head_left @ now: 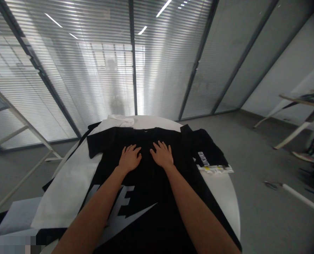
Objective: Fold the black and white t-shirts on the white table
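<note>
A black T-shirt (151,180) with a large grey printed logo lies spread over a white round table, its collar toward the far edge and its sleeves out to the sides. My left hand (130,157) rests flat on the upper chest of the shirt, fingers spread. Beside it, a short gap to the right, my right hand (162,154) also lies palm down with fingers apart. Neither hand grips the cloth. My forearms cover part of the printed letters.
White cloth (64,187) lies at the table's left. Folded black clothing (208,148) with white lettering sits at the right, above the bare rim of the table (229,197). A metal frame (27,127) stands at left; a blinded glass partition (159,70) rises behind. Another table (302,100) stands far right.
</note>
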Action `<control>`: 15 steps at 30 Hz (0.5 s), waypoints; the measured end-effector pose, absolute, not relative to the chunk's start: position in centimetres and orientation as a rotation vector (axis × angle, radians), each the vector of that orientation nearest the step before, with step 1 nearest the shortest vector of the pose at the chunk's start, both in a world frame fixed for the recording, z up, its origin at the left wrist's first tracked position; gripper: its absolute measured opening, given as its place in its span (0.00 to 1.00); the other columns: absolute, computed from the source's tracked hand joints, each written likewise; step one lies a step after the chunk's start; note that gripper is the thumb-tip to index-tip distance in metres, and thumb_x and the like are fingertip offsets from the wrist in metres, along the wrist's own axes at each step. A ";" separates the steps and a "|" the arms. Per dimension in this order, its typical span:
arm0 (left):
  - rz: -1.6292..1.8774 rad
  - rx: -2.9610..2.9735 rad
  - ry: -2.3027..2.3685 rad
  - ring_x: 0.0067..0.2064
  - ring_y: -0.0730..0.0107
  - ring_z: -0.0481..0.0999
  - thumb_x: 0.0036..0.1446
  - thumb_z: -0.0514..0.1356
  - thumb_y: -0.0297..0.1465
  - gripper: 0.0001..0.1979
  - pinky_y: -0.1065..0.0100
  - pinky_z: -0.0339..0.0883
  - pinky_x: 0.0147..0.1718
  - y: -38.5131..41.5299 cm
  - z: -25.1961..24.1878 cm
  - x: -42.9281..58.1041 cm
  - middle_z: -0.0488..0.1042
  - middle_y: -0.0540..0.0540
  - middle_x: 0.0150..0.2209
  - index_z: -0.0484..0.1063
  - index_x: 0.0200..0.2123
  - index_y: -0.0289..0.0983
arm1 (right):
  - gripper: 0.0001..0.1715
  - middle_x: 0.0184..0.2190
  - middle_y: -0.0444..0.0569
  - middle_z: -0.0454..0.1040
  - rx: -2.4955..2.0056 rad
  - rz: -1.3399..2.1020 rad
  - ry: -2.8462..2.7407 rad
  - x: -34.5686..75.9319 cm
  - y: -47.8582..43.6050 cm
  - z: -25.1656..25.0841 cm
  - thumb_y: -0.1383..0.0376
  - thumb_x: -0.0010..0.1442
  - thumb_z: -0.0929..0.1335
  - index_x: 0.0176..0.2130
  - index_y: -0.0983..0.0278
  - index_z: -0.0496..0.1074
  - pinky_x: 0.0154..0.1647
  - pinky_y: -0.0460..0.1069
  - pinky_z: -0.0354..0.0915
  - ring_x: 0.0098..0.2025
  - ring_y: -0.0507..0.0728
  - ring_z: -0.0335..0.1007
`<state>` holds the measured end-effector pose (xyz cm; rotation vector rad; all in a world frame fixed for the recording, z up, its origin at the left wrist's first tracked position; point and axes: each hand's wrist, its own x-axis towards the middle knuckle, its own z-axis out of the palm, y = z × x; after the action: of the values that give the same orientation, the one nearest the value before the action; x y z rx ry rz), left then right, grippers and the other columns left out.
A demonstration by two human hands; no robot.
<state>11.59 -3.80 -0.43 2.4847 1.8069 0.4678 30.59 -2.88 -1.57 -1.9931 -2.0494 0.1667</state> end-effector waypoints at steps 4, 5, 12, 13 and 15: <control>0.646 2.409 1.839 0.54 0.62 0.71 0.59 0.52 0.32 0.19 0.61 0.61 0.55 -2.8 1.5 8.8 0.72 0.44 0.53 0.73 0.52 0.42 | 0.34 0.68 0.51 0.49 -1.995 0.181 -2.052 30.7 -2.8 -1.6 0.49 0.66 0.54 0.66 0.58 0.56 0.66 0.63 0.32 0.70 0.63 0.36; 0.676 2.366 1.914 0.51 0.61 0.72 0.58 0.52 0.31 0.18 0.62 0.63 0.53 -2.3 2.0 7.5 0.74 0.44 0.50 0.74 0.49 0.41 | 0.34 0.68 0.51 0.49 -1.997 0.189 -2.050 30.8 -2.7 -1.6 0.49 0.66 0.54 0.66 0.58 0.56 0.66 0.63 0.31 0.70 0.63 0.36; 0.566 1.729 2.479 0.47 0.50 0.76 0.58 0.50 0.36 0.18 0.56 0.67 0.44 0.9 3.3 -4.6 0.78 0.36 0.43 0.76 0.43 0.36 | 0.34 0.68 0.51 0.49 -1.987 0.209 -2.039 30.9 -2.7 -1.5 0.49 0.66 0.54 0.65 0.58 0.56 0.66 0.63 0.31 0.70 0.63 0.36; 0.544 1.696 2.498 0.47 0.48 0.76 0.57 0.50 0.34 0.18 0.56 0.68 0.43 1.2 3.2 -5.8 0.78 0.34 0.41 0.76 0.41 0.34 | 0.34 0.68 0.51 0.49 -1.984 0.207 -2.038 30.9 -2.7 -1.5 0.49 0.66 0.55 0.65 0.58 0.56 0.66 0.63 0.31 0.70 0.63 0.36; 0.496 1.649 2.525 0.45 0.45 0.77 0.55 0.51 0.34 0.17 0.55 0.69 0.41 1.6 3.0 -7.5 0.78 0.30 0.37 0.77 0.35 0.31 | 0.34 0.68 0.51 0.49 -1.982 0.204 -2.033 30.9 -2.7 -1.5 0.49 0.66 0.55 0.65 0.58 0.56 0.66 0.64 0.31 0.70 0.63 0.36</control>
<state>-7.51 1.65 3.00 1.6485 2.5247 0.4965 30.92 -2.70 -1.48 -1.9824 -2.0334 0.2045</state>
